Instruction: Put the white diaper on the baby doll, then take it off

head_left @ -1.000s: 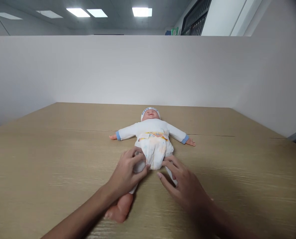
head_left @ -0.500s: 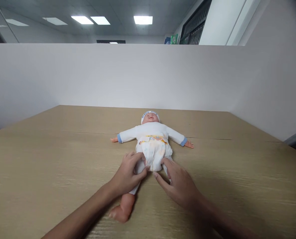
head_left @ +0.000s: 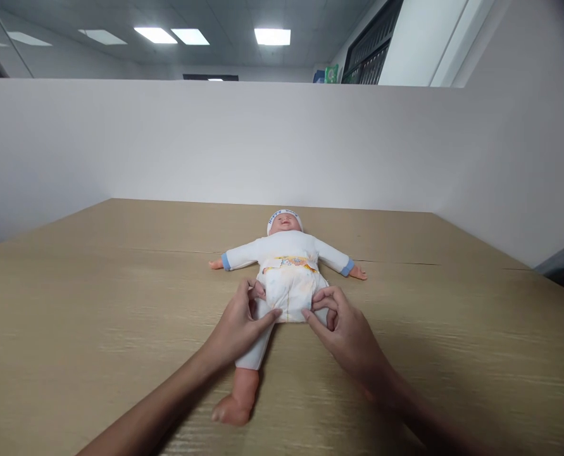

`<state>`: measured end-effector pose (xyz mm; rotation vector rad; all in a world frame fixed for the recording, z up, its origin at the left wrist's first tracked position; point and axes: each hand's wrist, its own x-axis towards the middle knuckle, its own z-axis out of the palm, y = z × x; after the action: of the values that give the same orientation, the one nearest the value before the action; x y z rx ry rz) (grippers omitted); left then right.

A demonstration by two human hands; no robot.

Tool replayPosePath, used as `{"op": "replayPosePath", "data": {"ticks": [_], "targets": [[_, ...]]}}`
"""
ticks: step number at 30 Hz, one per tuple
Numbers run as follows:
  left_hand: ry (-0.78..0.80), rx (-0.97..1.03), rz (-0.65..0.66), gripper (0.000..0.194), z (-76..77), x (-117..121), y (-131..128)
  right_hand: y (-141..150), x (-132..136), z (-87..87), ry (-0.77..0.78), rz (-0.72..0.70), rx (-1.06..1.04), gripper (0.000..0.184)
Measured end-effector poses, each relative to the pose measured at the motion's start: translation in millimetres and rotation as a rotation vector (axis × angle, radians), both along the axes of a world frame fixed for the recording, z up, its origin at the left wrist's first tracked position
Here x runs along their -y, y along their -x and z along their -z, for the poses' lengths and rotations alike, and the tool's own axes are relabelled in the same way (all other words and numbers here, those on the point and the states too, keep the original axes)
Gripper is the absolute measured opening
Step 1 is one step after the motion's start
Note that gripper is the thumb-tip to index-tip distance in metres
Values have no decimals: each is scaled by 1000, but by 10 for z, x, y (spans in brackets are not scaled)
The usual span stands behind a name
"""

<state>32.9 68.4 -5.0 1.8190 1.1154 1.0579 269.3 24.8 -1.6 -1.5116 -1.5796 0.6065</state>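
A baby doll (head_left: 286,244) in a white long-sleeved top with blue cuffs and a white cap lies on its back, its head away from me. Round its hips sits a white diaper (head_left: 288,294) with a printed orange and yellow waistband. My left hand (head_left: 244,320) has its thumb and curled fingers on the diaper's left leg edge. At the right leg edge, my right hand (head_left: 343,329) grips the diaper between thumb and bent fingers. The doll's left-side leg (head_left: 241,392) stretches toward me with a bare foot; my right hand and arm hide the other leg.
The doll lies on a wood-grain table (head_left: 120,304). A white partition (head_left: 263,139) rises behind the table, and a pale wall (head_left: 514,164) stands at the right. Ceiling lights (head_left: 272,37) show beyond the partition.
Both hands have shifted slightly outward, spreading the front of the diaper wider and flatter. My left fingers have moved up and left, uncovering more of the doll's leg.
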Motion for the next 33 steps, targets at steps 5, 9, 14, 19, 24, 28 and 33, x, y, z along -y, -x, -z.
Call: {"op": "replayPosePath", "data": {"ticks": [5,9,14,19,24,28,33], "targets": [[67,12,-40,45,7,25,-5,-64,-11,-49,33,6,56,32],[85,-73,-33,39,-116,46,-6,-65,-16,-69,11,-2,84,33],[247,-52,141,42,-273,17,24,-50,7,-110,53,-10,106,37],[557,242,244,52,-350,-27,101,-82,-34,-92,166,-100,-56,44],[628,313,267,56,-363,-53,139,-118,-105,-1,205,-174,-251,52],[586,287,290,54,-344,-44,133,-96,-34,-14,160,-46,-101,47],[460,215,229,54,-256,-21,117,-65,34,-43,-45,9,60,35]]}}
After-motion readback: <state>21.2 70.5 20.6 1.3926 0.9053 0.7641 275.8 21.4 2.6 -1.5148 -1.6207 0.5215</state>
